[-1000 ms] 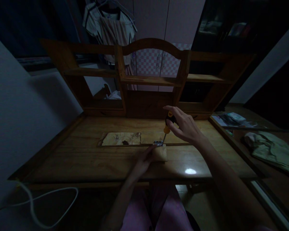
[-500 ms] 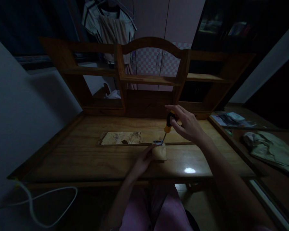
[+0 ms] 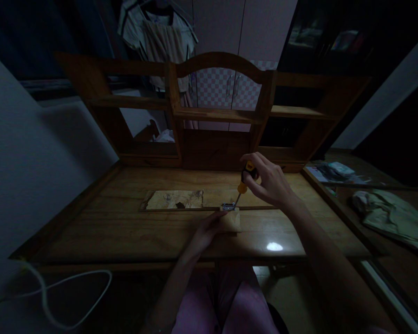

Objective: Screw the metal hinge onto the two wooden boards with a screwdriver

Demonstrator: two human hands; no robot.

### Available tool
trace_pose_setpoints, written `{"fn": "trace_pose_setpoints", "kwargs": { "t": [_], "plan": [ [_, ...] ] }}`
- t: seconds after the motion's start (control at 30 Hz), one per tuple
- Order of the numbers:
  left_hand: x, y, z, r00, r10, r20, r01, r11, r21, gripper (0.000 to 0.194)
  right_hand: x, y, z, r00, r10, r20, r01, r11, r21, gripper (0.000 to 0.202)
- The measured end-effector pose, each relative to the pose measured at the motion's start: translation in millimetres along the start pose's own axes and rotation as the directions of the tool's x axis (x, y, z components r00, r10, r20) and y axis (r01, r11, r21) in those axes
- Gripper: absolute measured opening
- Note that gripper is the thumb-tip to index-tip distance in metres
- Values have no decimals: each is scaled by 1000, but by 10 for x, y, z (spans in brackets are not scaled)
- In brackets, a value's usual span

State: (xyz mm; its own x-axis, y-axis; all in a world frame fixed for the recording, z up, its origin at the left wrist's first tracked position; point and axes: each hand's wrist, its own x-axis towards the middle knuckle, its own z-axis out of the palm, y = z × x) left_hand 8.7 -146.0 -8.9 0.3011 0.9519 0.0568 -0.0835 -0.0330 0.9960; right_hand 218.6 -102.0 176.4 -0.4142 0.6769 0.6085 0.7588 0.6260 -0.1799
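My right hand (image 3: 266,180) grips a yellow and black screwdriver (image 3: 243,186) by its handle. The shaft slants down to the left, and its tip meets the right end of a small metal fitting (image 3: 228,206), perhaps a hinge. That fitting lies at the far edge of a pale wooden block (image 3: 232,221) on the wooden desk (image 3: 125,232). From the left, my left hand (image 3: 207,229) holds the block, its fingertips pressed by the fitting. Part of the block is hidden by those fingers.
Behind the work stands a wooden shelf unit (image 3: 219,116). A worn pale patch (image 3: 174,199) marks the desk left of the block. Folded cloth (image 3: 386,218) and plastic-wrapped items (image 3: 334,170) lie on the right. A white cable (image 3: 76,276) loops at the lower left.
My right hand's fingers have shifted slightly on the screwdriver handle, showing more yellow at its top. The tip stays at the fitting, and my left hand keeps its hold on the block.
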Motion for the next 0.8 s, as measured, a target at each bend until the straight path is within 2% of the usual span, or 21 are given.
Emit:
{"fn": "trace_pose_setpoints", "kwargs": {
  "t": [0.1,0.27,0.5,0.67,0.8],
  "plan": [
    [18,-12,4,999,-49,2,49,997,-56,39,5,35,21,1000,-11,-16,12,998,55,35],
    [39,-21,9,996,-87,-9,86,992,-88,39,21,69,90,995,36,-90,-29,997,75,31],
    [0,15,21,1000,-14,-13,15,1000,12,37,6,63,33,1000,3,-2,-2,987,158,45],
    [2,-11,29,999,12,-31,-10,997,80,34,38,51,86,999,14,-33,-10,992,128,40],
    [5,8,34,999,1,-32,2,997,83,34,64,9,119,999,18,-45,-17,999,35,32]
  ]
}}
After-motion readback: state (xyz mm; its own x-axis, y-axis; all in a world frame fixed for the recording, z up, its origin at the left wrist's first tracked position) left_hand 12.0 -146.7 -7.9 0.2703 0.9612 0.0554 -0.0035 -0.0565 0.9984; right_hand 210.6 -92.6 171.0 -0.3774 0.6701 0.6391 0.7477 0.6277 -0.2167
